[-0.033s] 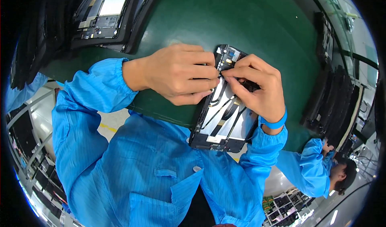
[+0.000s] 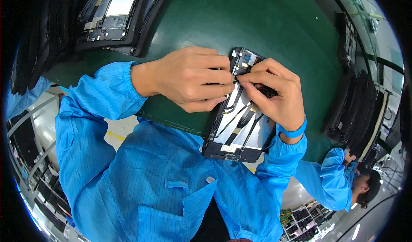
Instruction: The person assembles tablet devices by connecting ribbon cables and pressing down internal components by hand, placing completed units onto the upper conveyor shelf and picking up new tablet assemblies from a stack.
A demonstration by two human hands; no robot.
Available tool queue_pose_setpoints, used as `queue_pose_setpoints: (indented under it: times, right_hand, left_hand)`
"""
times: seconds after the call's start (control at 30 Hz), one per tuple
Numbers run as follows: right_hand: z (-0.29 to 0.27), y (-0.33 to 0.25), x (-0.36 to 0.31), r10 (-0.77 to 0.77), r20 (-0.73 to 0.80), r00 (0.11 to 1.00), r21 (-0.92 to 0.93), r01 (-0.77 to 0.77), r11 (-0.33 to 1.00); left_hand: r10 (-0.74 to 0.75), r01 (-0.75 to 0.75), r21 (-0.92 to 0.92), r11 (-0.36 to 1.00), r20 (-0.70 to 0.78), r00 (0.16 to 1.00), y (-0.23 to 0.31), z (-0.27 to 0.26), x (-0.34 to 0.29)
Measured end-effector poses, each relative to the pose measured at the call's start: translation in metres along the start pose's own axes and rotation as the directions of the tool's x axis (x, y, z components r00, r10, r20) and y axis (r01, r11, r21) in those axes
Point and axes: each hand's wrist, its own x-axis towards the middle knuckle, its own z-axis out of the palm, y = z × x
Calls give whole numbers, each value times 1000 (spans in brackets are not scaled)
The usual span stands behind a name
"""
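Observation:
An opened tablet (image 2: 227, 132) lies at the near edge of the green table, its inner side up. Silvery panels, black cables and a dark board area show inside it. My left hand (image 2: 191, 79) is closed, its fingertips meeting at the tablet's left edge near the board end. From the other side my right hand (image 2: 277, 92) reaches over the tablet, thumb and forefinger pinched close to the left fingertips. What sits between the fingertips is too small and hidden to name. A blue wrist strap (image 2: 294, 132) circles my right wrist.
More opened tablets in black foam holders (image 2: 139, 27) stand at the far left of the green table (image 2: 257, 19). A row of dark foam holders (image 2: 354, 109) lines the right side. A co-worker in blue (image 2: 328, 180) sits at the lower right.

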Motion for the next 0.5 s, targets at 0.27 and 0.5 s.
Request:
queue_pose_setpoints:
  times: [0.27,0.5]
  right_hand:
    - [8,-2,-5,-39,-41,998,-96,35,995]
    - [19,-16,-9,-207,-40,978,-351,180,919]
  left_hand:
    - [22,-22,6,1000,-10,1000,-2,2,-1]
    - [2,-2,-6,1000,-3,1000,-1,2,-1]
